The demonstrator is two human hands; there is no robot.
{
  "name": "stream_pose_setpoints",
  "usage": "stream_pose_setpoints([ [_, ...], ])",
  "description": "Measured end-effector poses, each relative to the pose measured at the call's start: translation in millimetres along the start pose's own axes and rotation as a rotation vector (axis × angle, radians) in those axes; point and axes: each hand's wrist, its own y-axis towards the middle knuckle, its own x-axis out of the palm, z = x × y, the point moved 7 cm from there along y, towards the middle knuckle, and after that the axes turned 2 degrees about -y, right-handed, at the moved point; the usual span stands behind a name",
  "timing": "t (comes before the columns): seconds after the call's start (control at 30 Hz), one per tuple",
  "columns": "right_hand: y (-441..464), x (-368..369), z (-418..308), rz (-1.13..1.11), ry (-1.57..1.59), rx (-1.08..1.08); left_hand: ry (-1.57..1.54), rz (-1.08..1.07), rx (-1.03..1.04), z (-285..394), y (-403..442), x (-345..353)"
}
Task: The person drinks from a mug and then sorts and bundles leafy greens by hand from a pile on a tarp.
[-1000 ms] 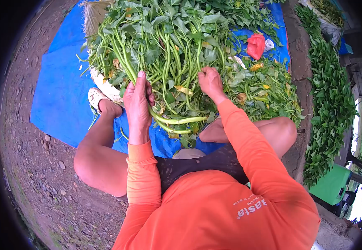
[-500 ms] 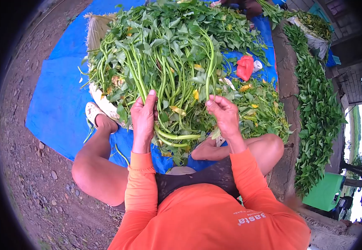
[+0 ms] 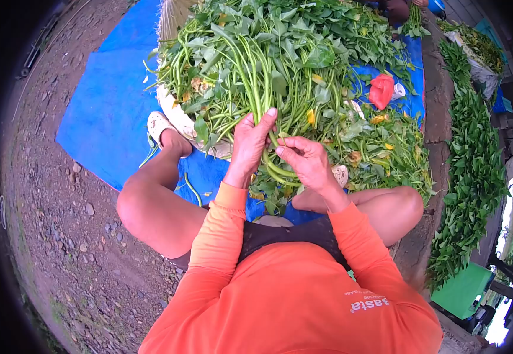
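Observation:
My left hand (image 3: pixel 248 144) is closed around a small bunch of long leafy green stems (image 3: pixel 255 79), which look like water spinach. Their leaves point away from me, and the thick cut ends (image 3: pixel 281 172) curve out below the hand. Close beside it on the right, my right hand (image 3: pixel 308 165) pinches a stem of the same kind, with thumb and forefinger near the bunch. Just beyond both hands lies a large heap of the same greens (image 3: pixel 321 53), with some yellow leaves in it. Part of the bunch overlaps the heap, so its edge is hard to make out.
A blue tarp (image 3: pixel 100 106) lies under the heap, beside stony ground (image 3: pixel 67 224). At right are loose trimmings (image 3: pixel 386 156), a red plastic bag (image 3: pixel 381 91), a white cup (image 3: pixel 398 91), a long row of greens (image 3: pixel 469 153) and a green box (image 3: pixel 463 289). Another person's hand (image 3: pixel 420 3) shows at the top.
My right hand has moved left, bringing its stem up to the bunch in my left hand. The view has shifted, so the heap sits further right.

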Motion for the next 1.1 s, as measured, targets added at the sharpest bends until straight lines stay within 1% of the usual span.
stream_pose_setpoints([
  [0.03, 0, 2, -1, 0.011, -0.007, 0.004, -0.032, 0.02, -0.005, -2, 2, -5],
  [0.1, -4, -5, -20, 0.04, -0.257, -0.089, -0.013, 0.056, -0.005, -1, 4, -14],
  [0.17, -12, -9, -47, 0.032, -0.374, -0.182, -0.016, 0.091, 0.006, 0, 8, -24],
  [0.23, -23, -9, -66, 0.034, -0.544, -0.335, -0.086, 0.072, 0.013, 0, 13, -30],
  [0.27, -29, -9, -74, 0.037, -0.63, -0.412, -0.098, 0.107, 0.006, -2, 14, -34],
  [0.37, -46, -7, -92, 0.055, -0.614, -0.525, -0.16, 0.198, 0.037, 4, 15, -36],
  [0.4, -49, -10, -92, 0.038, -0.589, -0.514, -0.203, 0.228, 0.054, 8, 17, -42],
  [0.43, -49, -22, -86, 0.083, -0.576, -0.428, -0.245, 0.259, 0.069, 13, 17, -49],
  [0.5, -50, -55, -71, 0.18, -0.551, -0.265, -0.149, 0.271, 0.101, 33, 16, -67],
  [0.57, -39, -110, -37, 0.408, -0.914, -0.091, -0.051, 0.326, 0.124, 59, 9, -77],
  [0.6, -30, -116, -26, 0.448, -0.971, -0.071, -0.033, 0.329, 0.18, 69, 10, -81],
  [0.63, -22, -120, -19, 0.492, -1.027, -0.049, -0.004, 0.364, 0.184, 82, 1, -75],
  [0.67, -8, -127, -15, 0.539, -1.085, -0.04, 0.039, 0.347, 0.188, 86, 0, -75],
  [0.7, 12, -112, -11, 0.472, -0.742, 0.074, 0.082, 0.333, 0.192, 89, 1, -76],
  [0.73, 37, -90, 2, 0.362, -0.534, 0.056, 0.086, 0.329, 0.2, 87, 1, -77],
  [0.77, 63, -64, 6, 0.23, -0.407, 0.026, 0.093, 0.323, 0.206, 83, 1, -75],
  [0.8, 93, -42, 21, 0.176, -0.352, -0.006, 0.098, 0.316, 0.218, 83, 2, -73],
  [0.83, 119, -23, 24, 0.152, -0.418, 0.039, 0.129, 0.316, 0.206, 85, -1, -68],
  [0.87, 143, -11, 28, 0.202, -0.476, 0.072, 0.124, 0.311, 0.2, 87, -5, -63],
  [0.9, 167, -3, 40, 0.282, -0.557, 0.037, 0.119, 0.308, 0.196, 90, -7, -61],
  [0.97, 192, 3, 52, 0.37, -0.764, 0.094, 0.147, 0.307, 0.176, 92, -12, -62],
  [1.07, 224, -4, 90, 0.241, -0.839, 0.287, 0.162, 0.319, 0.168, 99, -16, -61],
  [1.1, 225, -5, 78, 0.274, -0.817, 0.245, 0.164, 0.33, 0.17, 102, -16, -64],
])
